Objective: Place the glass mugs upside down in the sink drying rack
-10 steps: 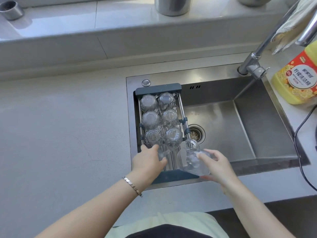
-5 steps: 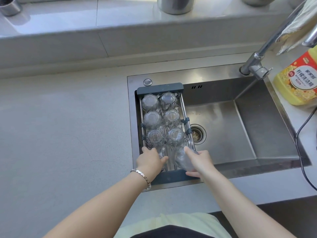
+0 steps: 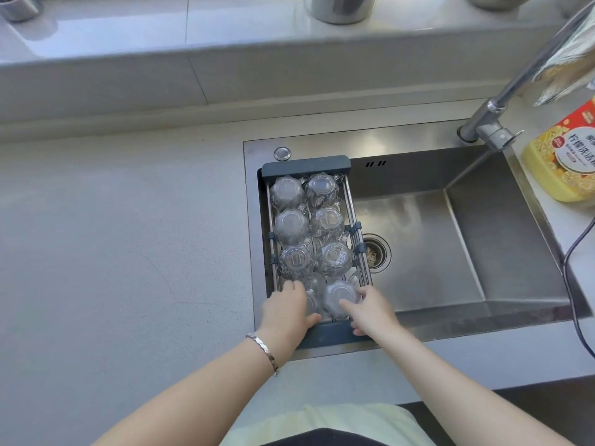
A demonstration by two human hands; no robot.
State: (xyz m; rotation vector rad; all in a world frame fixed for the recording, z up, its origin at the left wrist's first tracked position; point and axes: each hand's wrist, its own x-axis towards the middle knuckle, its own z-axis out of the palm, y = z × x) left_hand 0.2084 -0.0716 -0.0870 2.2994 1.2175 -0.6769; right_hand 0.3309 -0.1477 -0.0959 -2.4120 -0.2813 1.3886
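A dark-framed wire drying rack (image 3: pixel 305 165) spans the left side of the steel sink (image 3: pixel 467 246). Several clear glass mugs (image 3: pixel 291 225) stand upside down in it in two columns. My left hand (image 3: pixel 285 312) grips a glass mug (image 3: pixel 310 297) at the near left end of the rack; the hand hides much of it. My right hand (image 3: pixel 370 312) holds another upside-down mug (image 3: pixel 339 297) at the near right end, its base facing up.
A faucet (image 3: pixel 489 123) rises at the sink's back right, with a yellow detergent bottle (image 3: pixel 560 156) beside it and a black cable (image 3: pixel 576 268) along the right counter. The drain (image 3: pixel 373 251) lies right of the rack. Metal containers (image 3: pixel 338 8) stand on the ledge behind.
My right hand has carried its mug left from over the sink basin, turned it base up and brought it down into the rack's near right spot. My left hand stayed on its mug.
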